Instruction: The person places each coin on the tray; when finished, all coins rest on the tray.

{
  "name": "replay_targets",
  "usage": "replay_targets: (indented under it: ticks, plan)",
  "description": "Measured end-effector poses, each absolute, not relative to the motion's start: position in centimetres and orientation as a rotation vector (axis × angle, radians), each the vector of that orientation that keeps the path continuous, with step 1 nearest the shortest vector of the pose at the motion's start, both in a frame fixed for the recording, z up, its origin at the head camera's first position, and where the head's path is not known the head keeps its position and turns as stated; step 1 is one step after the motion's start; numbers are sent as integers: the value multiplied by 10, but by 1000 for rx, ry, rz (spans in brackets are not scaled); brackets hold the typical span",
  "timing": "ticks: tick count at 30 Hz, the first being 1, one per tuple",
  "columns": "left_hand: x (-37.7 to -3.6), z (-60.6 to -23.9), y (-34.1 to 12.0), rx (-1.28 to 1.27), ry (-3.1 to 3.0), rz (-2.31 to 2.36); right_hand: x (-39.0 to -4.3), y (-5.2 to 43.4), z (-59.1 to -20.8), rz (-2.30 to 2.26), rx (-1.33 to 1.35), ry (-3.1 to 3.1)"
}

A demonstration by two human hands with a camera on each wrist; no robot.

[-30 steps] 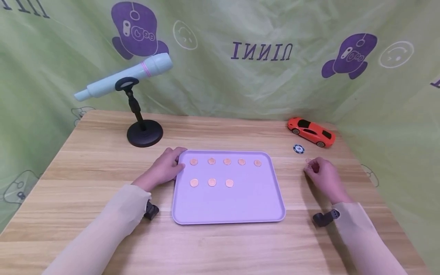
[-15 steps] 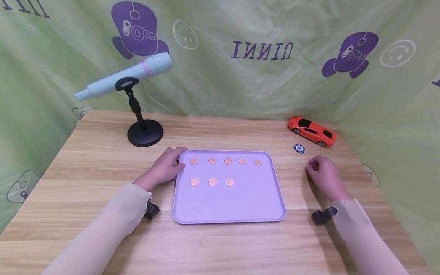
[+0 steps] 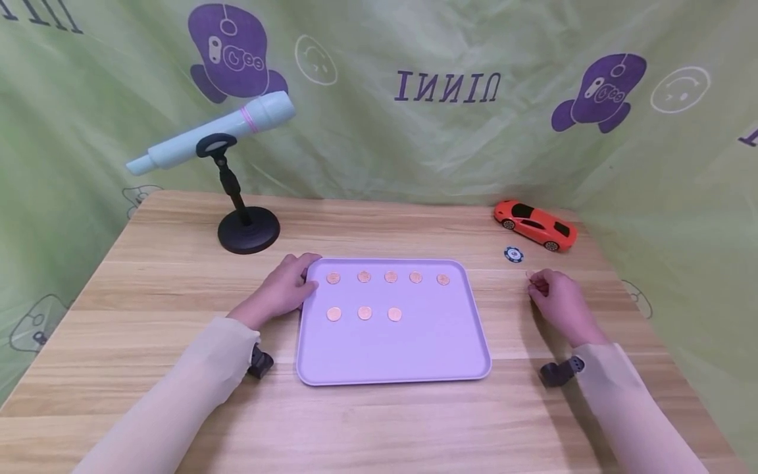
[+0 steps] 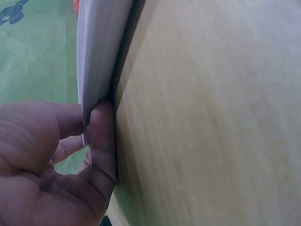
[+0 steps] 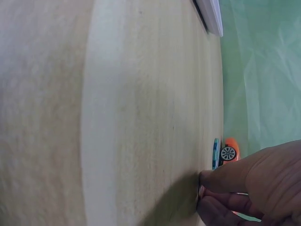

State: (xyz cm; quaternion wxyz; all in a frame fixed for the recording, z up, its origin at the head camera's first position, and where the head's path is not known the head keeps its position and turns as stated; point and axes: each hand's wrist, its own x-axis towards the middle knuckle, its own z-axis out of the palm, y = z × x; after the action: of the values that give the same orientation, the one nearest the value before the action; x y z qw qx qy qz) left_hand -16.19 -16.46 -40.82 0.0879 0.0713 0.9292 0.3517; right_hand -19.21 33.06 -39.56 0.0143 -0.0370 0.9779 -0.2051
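Observation:
A lilac tray point(image 3: 391, 349) lies mid-table with several copper coins point(image 3: 364, 277) in two rows on it. My left hand point(image 3: 284, 289) grips the tray's far-left corner. In the left wrist view the thumb point(image 4: 101, 136) lies under the tray's rim point(image 4: 101, 47) and the fingers lie over it. My right hand point(image 3: 535, 283) rests on the wood to the right of the tray. Its fingertips pinch a small coin point(image 3: 528, 274) at the table surface. The right wrist view shows those fingertips point(image 5: 211, 188) pressed together against the wood.
A blue poker chip point(image 3: 514, 253) lies just beyond my right hand, and an orange toy car point(image 3: 535, 225) stands behind it. A pale green microphone point(image 3: 219, 135) on a black stand point(image 3: 249, 230) is at the back left. Green cloth hangs behind the table.
My right hand has shifted slightly to the right, and the coin at its fingertips now shows on edge. My left hand and the tray have stayed put.

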Motion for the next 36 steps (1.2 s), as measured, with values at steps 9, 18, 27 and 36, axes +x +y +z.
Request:
replay_targets:
  ticks: [9,18,27,36]
  plan:
    - [-161,-407,-165,216,2773,1041,-194,333,-396,-647,-126,3032]
    - [-163,-410,-165,216,2773,1050,-196,337,-393,-624,-108,2961]
    - [-163,-411,-166,224,2782,1048,-195,339,-394,-647,-82,2947]
    - [-163,-410,-166,212,2772,1042,-189,338,-398,-774,-172,3014]
